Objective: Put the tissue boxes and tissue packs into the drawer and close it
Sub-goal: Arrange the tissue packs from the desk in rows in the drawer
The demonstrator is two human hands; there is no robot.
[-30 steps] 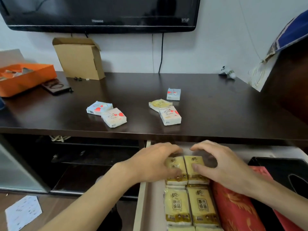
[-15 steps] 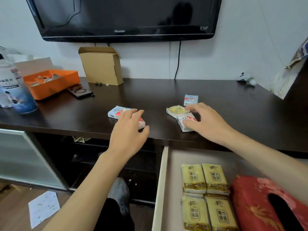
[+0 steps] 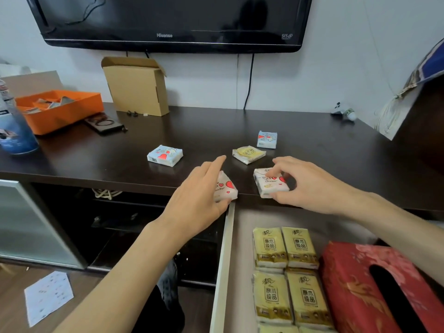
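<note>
My left hand (image 3: 197,200) grips a white tissue pack with red hearts (image 3: 227,187) at the dark table's front edge (image 3: 96,181). My right hand (image 3: 310,186) holds a second white heart-print pack (image 3: 269,187) by its sides, also at the front edge. Three small packs lie loose on the table: a blue one (image 3: 164,155) to the left, a yellow one (image 3: 248,154) in the middle, a blue one (image 3: 267,139) behind it. Below, the open drawer (image 3: 224,272) holds several yellow tissue packs (image 3: 284,248) and a red tissue box (image 3: 374,292).
An orange tray (image 3: 60,111), a dark phone-like object (image 3: 105,123), a cardboard box (image 3: 137,86) and a blue-labelled bottle (image 3: 14,135) stand at the table's back left. A black TV (image 3: 168,20) hangs on the wall. Open dark shelves (image 3: 120,224) sit under the table.
Both hands left the drawer, reached to the table, and closed on the two heart-print packs, drawing them back to the table's front edge. The camera view rose and shifted left.
</note>
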